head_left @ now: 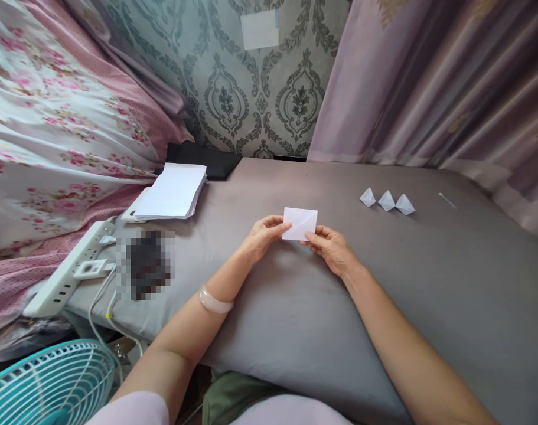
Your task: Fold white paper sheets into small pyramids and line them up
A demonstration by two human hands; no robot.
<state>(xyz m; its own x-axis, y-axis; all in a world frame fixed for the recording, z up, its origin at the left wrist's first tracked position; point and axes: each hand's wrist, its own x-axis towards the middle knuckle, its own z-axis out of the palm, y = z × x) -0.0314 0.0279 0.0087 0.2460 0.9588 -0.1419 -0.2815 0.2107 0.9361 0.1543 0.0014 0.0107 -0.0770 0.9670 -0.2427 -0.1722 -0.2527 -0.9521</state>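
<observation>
A small white sheet of paper (300,222), with a diagonal crease across it, is held up between my two hands above the grey covered surface. My left hand (267,235) pinches its left edge, thumb in front and fingers behind. At the lower right corner, my right hand (329,247) grips the paper in the same way. To the right lie three folded white paper pieces, among them the middle one (387,201), side by side in a row.
A stack of white paper (173,190) lies at the left beside a black flat item (222,166). Nearer me are a power strip (69,271) with cables, a blurred dark patch (149,265) and a teal fan (51,383). A thin white stick (447,200) rests far right.
</observation>
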